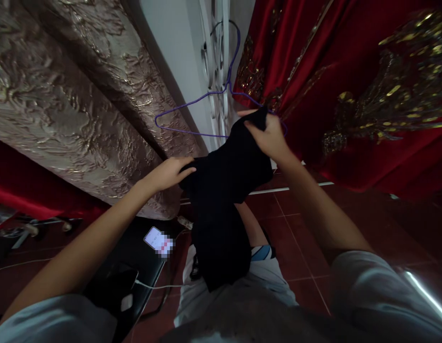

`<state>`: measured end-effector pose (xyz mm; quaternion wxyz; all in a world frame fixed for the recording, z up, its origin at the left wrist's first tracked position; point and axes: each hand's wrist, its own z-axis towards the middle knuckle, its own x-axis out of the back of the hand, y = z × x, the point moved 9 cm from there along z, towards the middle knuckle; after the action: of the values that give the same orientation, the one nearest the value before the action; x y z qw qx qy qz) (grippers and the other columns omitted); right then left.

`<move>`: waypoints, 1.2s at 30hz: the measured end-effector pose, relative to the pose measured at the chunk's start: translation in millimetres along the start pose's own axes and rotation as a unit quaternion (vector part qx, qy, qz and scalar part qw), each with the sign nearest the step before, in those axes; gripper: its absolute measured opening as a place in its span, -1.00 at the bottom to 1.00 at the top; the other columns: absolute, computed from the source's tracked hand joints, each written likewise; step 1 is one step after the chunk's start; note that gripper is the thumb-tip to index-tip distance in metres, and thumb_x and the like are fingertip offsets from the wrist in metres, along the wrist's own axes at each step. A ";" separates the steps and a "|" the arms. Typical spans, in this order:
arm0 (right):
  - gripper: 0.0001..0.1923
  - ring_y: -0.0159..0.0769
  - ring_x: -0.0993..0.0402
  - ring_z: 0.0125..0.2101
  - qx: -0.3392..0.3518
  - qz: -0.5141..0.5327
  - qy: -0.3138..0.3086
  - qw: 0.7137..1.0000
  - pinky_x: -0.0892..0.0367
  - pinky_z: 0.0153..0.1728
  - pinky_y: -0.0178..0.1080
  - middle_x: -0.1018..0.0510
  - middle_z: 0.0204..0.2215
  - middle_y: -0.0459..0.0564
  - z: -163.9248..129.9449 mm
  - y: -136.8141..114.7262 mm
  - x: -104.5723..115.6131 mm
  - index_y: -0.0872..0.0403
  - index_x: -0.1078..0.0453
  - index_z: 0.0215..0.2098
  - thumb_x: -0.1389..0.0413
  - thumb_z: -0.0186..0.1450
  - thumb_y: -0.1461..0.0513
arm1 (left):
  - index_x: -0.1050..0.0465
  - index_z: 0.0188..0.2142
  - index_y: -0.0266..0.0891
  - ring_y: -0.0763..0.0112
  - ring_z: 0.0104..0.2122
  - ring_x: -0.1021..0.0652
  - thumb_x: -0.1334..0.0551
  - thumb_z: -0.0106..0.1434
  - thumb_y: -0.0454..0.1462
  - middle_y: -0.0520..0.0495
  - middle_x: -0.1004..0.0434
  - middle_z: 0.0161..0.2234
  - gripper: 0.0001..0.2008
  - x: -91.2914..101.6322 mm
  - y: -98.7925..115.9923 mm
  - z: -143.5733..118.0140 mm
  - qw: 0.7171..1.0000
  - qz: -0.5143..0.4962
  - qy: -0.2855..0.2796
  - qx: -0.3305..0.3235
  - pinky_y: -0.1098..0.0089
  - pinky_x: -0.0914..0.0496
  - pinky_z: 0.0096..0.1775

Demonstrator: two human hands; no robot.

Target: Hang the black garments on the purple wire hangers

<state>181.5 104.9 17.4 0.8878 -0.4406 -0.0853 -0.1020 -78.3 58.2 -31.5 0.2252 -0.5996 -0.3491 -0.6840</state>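
The left hand (pixel 169 172) pinches one edge of a black garment (pixel 224 200), fingers closed on the cloth. The right hand (pixel 269 136) grips the upper edge, fingers curled tight, just in front of a purple wire hanger (pixel 192 102) hanging against the white wall. The garment hangs between both hands, draping down over the person's lap. Red embroidered curtains (pixel 349 95) hang to the right.

Black garment (pixel 224 200); purple wire hanger (pixel 192 107); red curtain (pixel 349 71) with gold embroidery; beige-brown curtain (pixel 64 95), embossed floral pattern; dark red tiled floor (pixel 299 224), white grout lines; white wall (pixel 174 52); white shorts (pixel 264 281).
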 end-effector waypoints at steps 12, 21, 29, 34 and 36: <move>-0.52 -0.47 -0.01 -0.61 -0.125 -0.089 0.085 0.985 0.04 -0.61 -0.30 -0.07 -0.68 -0.17 -30.5 44.6 47.8 0.00 -0.02 -0.68 -0.25 0.16 0.22 | -0.49 -0.21 -0.24 0.12 0.00 -0.58 -0.10 0.36 -0.14 -0.18 -0.60 0.00 -0.74 54.5 -19.1 -31.8 0.994 -0.027 0.106 0.031 0.18 -0.44 0.09; -0.67 -0.28 -0.48 -0.40 -0.120 -0.008 -0.070 0.990 -0.41 -0.36 -0.22 -0.55 -0.44 -0.06 -63.4 17.6 -1.1 0.05 -0.44 -0.42 -0.19 0.33 -0.01 | -0.42 0.03 -0.19 0.13 0.03 -0.53 -0.13 0.34 -0.26 -0.14 -0.55 -0.04 -0.72 111.7 51.3 24.7 0.960 -0.043 0.274 -0.022 0.08 -0.38 0.16; -0.51 -0.05 -0.51 0.02 -0.011 -0.096 0.105 0.990 -0.47 -0.05 -0.05 -0.60 -0.01 0.05 -65.5 -37.3 118.9 -0.10 -0.51 0.07 -0.38 0.16 0.18 | -0.47 -0.09 -0.10 0.16 -0.04 -0.45 -0.03 0.49 0.00 -0.10 -0.46 -0.12 -0.66 110.5 19.8 35.7 0.948 -0.043 0.315 -0.014 0.01 -0.33 0.16; -0.60 -0.40 -0.37 -0.54 -0.176 -0.034 -0.059 0.982 -0.26 -0.51 -0.27 -0.52 -0.57 -0.06 -37.7 -17.4 139.6 0.10 -0.49 -0.53 -0.51 -0.06 0.03 | -0.47 -0.17 -0.09 0.19 -0.04 -0.42 0.00 0.45 0.18 -0.10 -0.41 -0.11 -0.51 122.3 16.1 29.8 0.928 -0.023 0.371 -0.014 0.02 -0.34 0.12; -0.50 -0.47 -0.31 -0.60 -0.176 -0.025 -0.040 0.983 -0.20 -0.54 -0.30 -0.44 -0.64 -0.09 -24.4 -21.0 145.0 0.14 -0.38 -0.64 -0.50 -0.03 -0.02 | -0.46 -0.14 -0.10 0.18 -0.05 -0.44 -0.02 0.45 0.18 -0.09 -0.46 -0.15 -0.52 122.0 9.5 28.1 0.927 -0.050 0.372 0.003 0.05 -0.34 0.10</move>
<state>317.5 57.6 53.9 0.7897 -0.5911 -0.1120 -0.1198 -74.7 86.5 90.8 0.3066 -0.2829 -0.2715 -0.8673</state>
